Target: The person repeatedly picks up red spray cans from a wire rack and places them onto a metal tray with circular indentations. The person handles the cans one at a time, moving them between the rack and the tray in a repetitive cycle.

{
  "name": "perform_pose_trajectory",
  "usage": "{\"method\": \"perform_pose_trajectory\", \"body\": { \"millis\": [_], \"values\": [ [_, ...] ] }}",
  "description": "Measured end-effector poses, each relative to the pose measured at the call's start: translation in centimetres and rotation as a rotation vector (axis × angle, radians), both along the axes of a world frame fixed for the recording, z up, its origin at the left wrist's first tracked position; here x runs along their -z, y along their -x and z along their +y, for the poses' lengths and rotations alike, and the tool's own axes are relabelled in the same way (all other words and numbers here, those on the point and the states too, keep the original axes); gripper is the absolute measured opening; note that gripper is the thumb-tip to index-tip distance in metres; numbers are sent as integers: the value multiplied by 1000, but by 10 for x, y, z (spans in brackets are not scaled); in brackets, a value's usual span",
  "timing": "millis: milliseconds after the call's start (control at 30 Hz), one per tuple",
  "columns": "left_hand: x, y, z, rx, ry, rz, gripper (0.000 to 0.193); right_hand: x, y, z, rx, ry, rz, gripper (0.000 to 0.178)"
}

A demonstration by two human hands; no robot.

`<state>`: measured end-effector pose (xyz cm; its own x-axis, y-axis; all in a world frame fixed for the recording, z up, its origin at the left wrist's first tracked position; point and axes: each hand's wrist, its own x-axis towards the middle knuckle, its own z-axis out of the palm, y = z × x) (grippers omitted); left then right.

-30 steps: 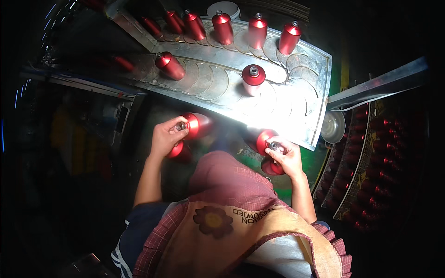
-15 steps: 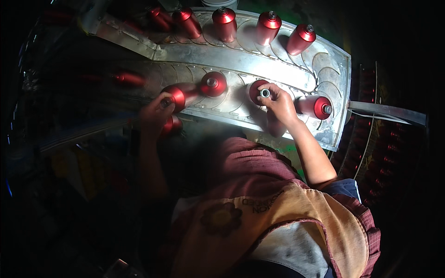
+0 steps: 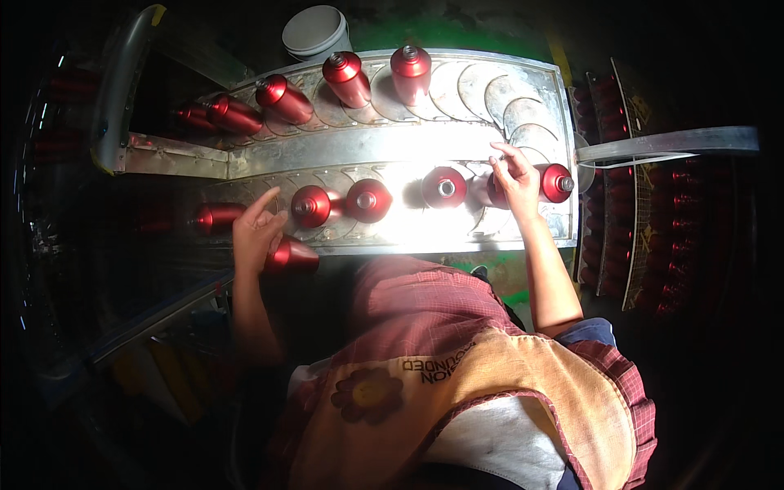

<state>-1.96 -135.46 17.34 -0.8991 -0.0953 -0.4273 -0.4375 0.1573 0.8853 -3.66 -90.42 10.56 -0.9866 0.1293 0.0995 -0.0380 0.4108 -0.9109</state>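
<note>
My left hand (image 3: 260, 229) hovers at the near edge of the metal conveyor (image 3: 367, 139), fingers apart and holding nothing. Beside its wrist a red metallic bottle (image 3: 292, 256) lies tilted, partly hidden by the hand. A red bottle (image 3: 310, 206) and another red bottle (image 3: 367, 201) stand just right of my left fingers. Further right stands a red bottle (image 3: 445, 188) with a pale ring at its neck. My right hand (image 3: 516, 180) is open above the near lane, fingers spread, close to the rightmost red bottle (image 3: 557, 181) and covering part of it.
Several red bottles stand along the far lane, among them an upright one (image 3: 411, 75). A white bucket (image 3: 316, 34) is behind the conveyor. A metal bar (image 3: 670, 144) juts out at the right, near racks (image 3: 608, 188) of red bottles. A metal frame (image 3: 175, 153) crosses the left.
Both hands have let go of the bottles they held, which now stand on the near lane. My right hand has shifted toward the rightmost bottle, my left hand leftward. The view has shifted.
</note>
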Motion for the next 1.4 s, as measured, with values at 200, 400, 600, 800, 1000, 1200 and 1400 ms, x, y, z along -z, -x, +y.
{"method": "perform_pose_trajectory", "body": {
  "millis": [200, 400, 600, 800, 1000, 1200, 1400],
  "values": [
    [-162, 40, 31, 105, -178, 525, 50, -21, -22, 58, 158, -131, 256, 38],
    [-136, 152, 133, 352, -423, 710, 33, -58, -74, 69, 324, -165, 362, 34],
    [16, 285, 254, 340, -383, 551, 21, -75, -165, 88, 585, -60, 186, 31],
    [78, 313, 270, 262, -102, 603, 20, -58, -236, 161, 847, -8, 126, 27],
    [-38, 178, 283, 347, 61, 1022, 32, -48, -333, 270, 869, 27, 163, 26],
    [-74, -40, 458, 469, 24, 923, 34, -3, -368, 369, 960, 413, 0, 20],
    [-29, -123, 660, 1113, -163, 320, 31, 10, -378, 470, 868, 174, 160, 24]
  ]
}}
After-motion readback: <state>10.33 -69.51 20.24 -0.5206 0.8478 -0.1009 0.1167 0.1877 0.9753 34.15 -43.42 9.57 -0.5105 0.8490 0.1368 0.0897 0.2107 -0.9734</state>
